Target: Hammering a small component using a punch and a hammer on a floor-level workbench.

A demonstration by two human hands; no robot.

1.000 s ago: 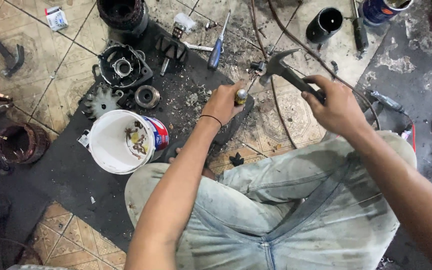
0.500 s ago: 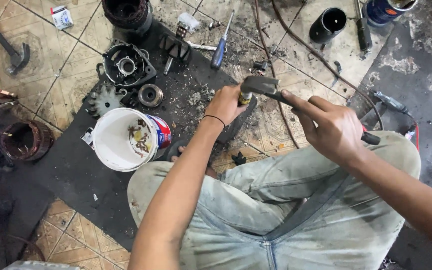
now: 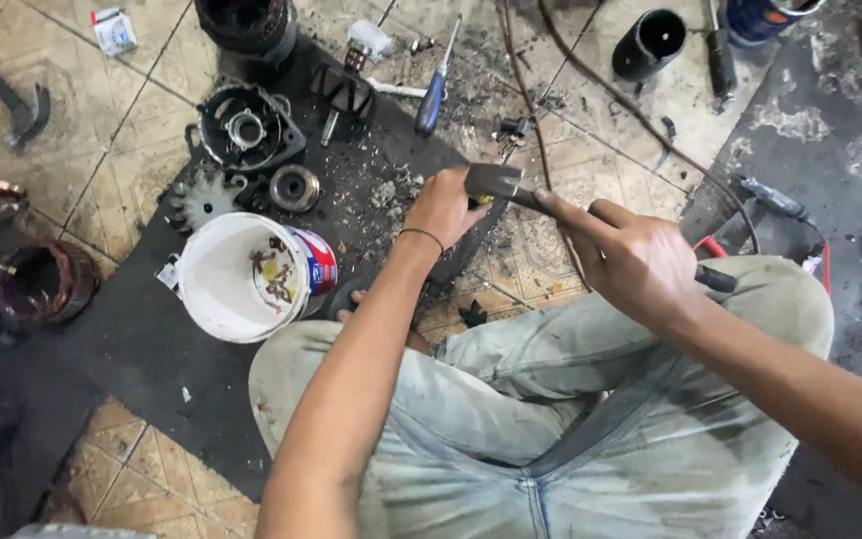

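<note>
Black floor mat (image 3: pixel 152 369) under everything, catching grime. White bucket (image 3: pixel 241 279) beside knee, collecting scrap parts. Right hand (image 3: pixel 641 260) gripping hammer (image 3: pixel 496 183), head down on struck piece. Left hand (image 3: pixel 443 208) closed around small yellowish part, steadying it on mat.

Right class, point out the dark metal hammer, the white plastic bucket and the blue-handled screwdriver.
dark metal hammer (image 3: pixel 491 181), head view, on its head.
white plastic bucket (image 3: pixel 214 284), head view, inner wall.
blue-handled screwdriver (image 3: pixel 431 102), head view, on its handle.
</note>
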